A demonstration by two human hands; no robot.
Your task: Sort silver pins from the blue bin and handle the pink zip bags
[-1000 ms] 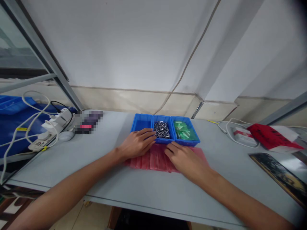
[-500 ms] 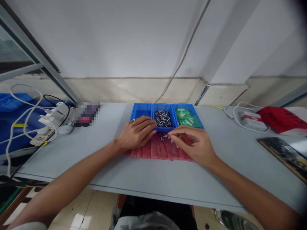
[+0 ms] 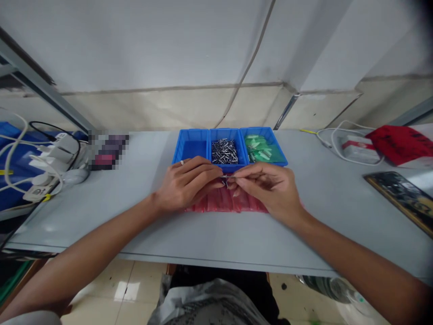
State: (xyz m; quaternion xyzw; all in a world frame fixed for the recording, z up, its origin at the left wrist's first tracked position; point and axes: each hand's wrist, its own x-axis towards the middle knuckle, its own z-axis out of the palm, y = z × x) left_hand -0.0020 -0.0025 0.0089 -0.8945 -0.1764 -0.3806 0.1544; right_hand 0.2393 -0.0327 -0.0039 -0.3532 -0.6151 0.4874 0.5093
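My right hand [image 3: 275, 189] pinches a small metal pin [image 3: 224, 177] between thumb and fingertips. Facing it, my left hand [image 3: 189, 183] has its fingers bent and pressed together, tips beside the pin; its thumb and palm side are hidden. A few loose pins show between the two hands. Beneath both lies a row of red plastic bags [image 3: 219, 201], partly covered by the hands. Just behind stand three joined blue bins: the left bin [image 3: 193, 135] shows a bare bottom, the middle one holds many metal pins [image 3: 224, 152], the right one green plastic bags [image 3: 262, 149].
On the left are white power plugs [image 3: 57, 153], cables and a blurred-out object [image 3: 110, 151]. At the right lie a white box [image 3: 360, 150] with a cable, a red cloth-like item [image 3: 399, 143] and a dark phone-shaped object [image 3: 402, 194]. The wall rises behind the grey table [image 3: 209, 239].
The view has shifted, so the table sits higher in the picture. My right hand has come closer to my left, and the fingertips now meet around the pin over the red bags.
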